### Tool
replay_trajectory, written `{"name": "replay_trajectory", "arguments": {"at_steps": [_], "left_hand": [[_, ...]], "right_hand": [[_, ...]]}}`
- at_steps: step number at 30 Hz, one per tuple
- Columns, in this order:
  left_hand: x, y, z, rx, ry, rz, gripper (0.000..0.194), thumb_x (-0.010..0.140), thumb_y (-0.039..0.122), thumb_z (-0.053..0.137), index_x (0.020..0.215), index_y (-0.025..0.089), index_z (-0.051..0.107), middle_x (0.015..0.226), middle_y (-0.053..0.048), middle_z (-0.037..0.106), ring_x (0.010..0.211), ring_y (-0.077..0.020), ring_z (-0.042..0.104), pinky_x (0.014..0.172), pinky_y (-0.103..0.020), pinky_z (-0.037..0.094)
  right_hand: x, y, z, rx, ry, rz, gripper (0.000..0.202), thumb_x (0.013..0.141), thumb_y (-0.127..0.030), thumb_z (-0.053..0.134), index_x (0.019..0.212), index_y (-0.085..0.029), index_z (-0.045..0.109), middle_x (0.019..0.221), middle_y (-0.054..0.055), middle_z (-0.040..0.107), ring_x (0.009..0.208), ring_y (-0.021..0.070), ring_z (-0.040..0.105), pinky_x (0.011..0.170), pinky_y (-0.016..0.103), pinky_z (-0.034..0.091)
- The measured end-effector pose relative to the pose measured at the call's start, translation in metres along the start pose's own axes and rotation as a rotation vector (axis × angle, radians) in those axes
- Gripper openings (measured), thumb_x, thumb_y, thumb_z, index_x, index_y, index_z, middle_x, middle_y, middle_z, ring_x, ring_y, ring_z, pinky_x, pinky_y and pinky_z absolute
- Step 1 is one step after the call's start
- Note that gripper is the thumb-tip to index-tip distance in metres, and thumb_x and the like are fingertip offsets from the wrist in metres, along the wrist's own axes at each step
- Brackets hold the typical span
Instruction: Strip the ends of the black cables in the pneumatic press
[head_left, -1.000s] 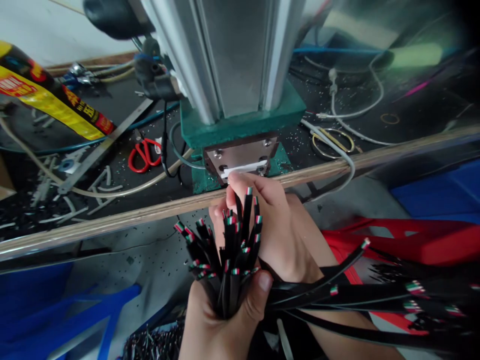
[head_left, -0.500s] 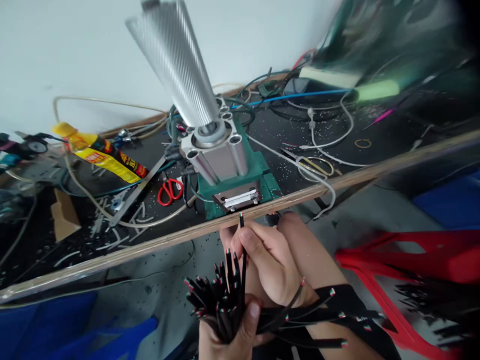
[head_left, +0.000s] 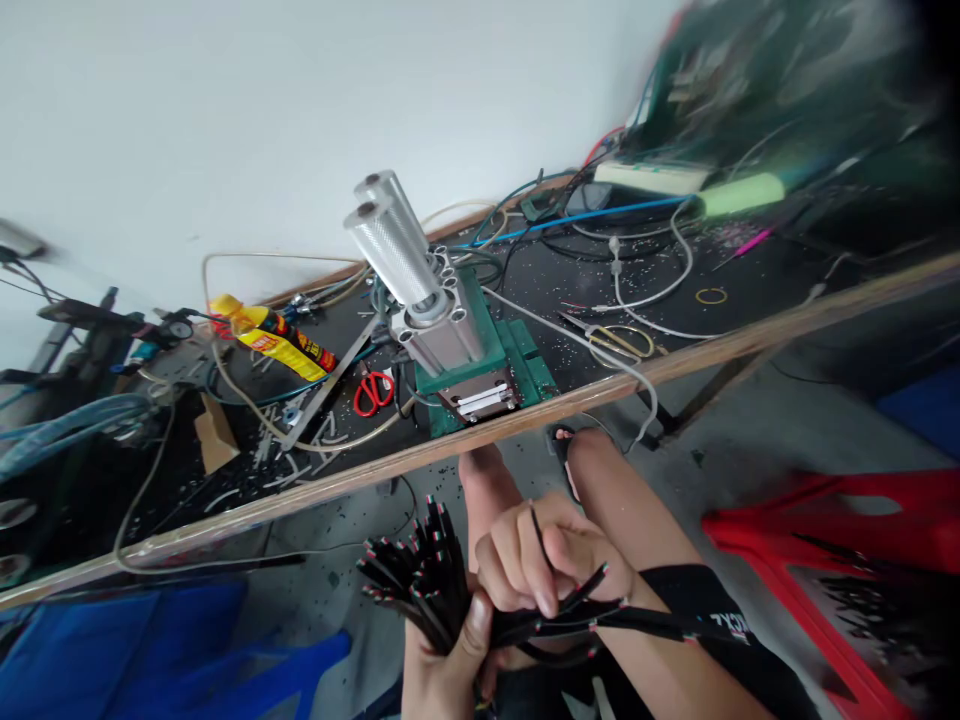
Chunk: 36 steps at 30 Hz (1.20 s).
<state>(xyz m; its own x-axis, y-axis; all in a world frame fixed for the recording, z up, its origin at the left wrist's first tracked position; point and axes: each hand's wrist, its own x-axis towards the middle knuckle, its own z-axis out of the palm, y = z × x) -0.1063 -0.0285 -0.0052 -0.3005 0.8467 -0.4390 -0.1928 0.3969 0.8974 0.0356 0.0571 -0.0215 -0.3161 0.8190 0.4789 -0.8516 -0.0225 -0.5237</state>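
Looking down on black workbench (head_left: 541, 272), with green-based pneumatic press (head_left: 450, 338) near its front edge. Got left hand (head_left: 441, 672) clenched round black cable bundle (head_left: 424, 585), in front of the bench, stems between thumb and palm, coloured tips fanned out above thumb. Got right hand (head_left: 547, 560) just beside, fingers curled in, grasping single black cable (head_left: 541, 538), probably between index and middle; too blurred to be sure. See loose black cables (head_left: 649, 622) just below right hand, across forearm.
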Motion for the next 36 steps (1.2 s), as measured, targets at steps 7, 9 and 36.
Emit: {"name": "replay_trajectory", "arguments": {"at_steps": [7, 9, 36], "left_hand": [[-0.003, 0.009, 0.006, 0.057, -0.048, -0.023, 0.072, 0.059, 0.076, 0.108, 0.073, 0.013, 0.077, 0.047, 0.007, 0.047, 0.042, -0.0033, 0.034, 0.045, -0.016, 0.025], [-0.003, 0.009, 0.008, 0.036, -0.028, -0.014, 0.071, 0.057, 0.072, 0.111, 0.076, 0.013, 0.075, 0.05, 0.006, 0.053, 0.043, -0.0035, 0.037, 0.044, -0.015, 0.026], [0.015, 0.001, 0.018, 0.197, -0.254, -0.082, 0.071, 0.075, 0.082, 0.097, 0.078, 0.013, 0.081, 0.051, 0.002, 0.053, 0.044, -0.0066, 0.036, 0.045, -0.021, 0.027]], "right_hand": [[0.002, 0.001, -0.006, -0.012, 0.219, 0.292, 0.065, 0.095, -0.082, 0.075, 0.081, -0.018, 0.077, 0.053, -0.003, 0.054, 0.044, 0.0115, 0.046, 0.046, 0.025, 0.034], [0.003, 0.002, -0.005, -0.167, 0.259, 0.363, 0.056, 0.08, -0.07, 0.097, 0.094, -0.017, 0.083, 0.063, -0.002, 0.064, 0.052, 0.0113, 0.052, 0.05, 0.023, 0.037], [0.041, -0.01, -0.004, -0.445, 0.565, 0.176, 0.036, 0.098, -0.05, 0.075, 0.079, -0.021, 0.066, 0.066, -0.003, 0.059, 0.056, 0.0125, 0.048, 0.055, 0.027, 0.039]]}}
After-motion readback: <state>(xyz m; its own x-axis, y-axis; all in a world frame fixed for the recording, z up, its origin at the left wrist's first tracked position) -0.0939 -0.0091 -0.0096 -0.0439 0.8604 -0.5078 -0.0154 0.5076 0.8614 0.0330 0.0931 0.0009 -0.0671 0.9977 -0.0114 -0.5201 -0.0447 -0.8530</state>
